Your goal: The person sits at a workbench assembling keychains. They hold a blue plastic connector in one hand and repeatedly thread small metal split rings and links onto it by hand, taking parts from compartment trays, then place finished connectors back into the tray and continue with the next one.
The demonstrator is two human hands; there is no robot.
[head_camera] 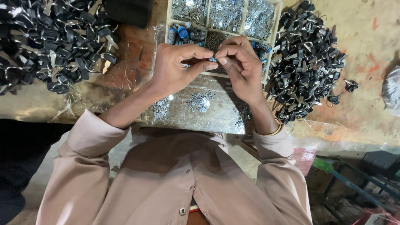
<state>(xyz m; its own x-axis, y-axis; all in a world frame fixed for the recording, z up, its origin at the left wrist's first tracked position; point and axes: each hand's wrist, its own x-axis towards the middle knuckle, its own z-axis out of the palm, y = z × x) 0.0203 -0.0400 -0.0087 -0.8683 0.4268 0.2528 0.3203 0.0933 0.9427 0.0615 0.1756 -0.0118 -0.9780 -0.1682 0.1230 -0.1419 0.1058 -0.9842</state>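
Observation:
My left hand point(177, 66) and my right hand point(241, 64) meet fingertip to fingertip over a shiny sheet point(208, 116) on the workbench. Between them they pinch one small dark and metal part point(213, 59); its exact shape is too small to tell. Both hands hover just in front of a divided tray point(276, 25). Small silver metal pieces point(200, 101) lie scattered on the sheet below the hands. A bracelet sits on my right wrist.
The tray holds silver parts in its far compartments, blue cylinders point(179, 33) at left and tiny dark bits in the middle. Heaps of black keys lie at left point(54, 41) and right point(308, 58). A plastic bag point(391, 89) sits at the right edge.

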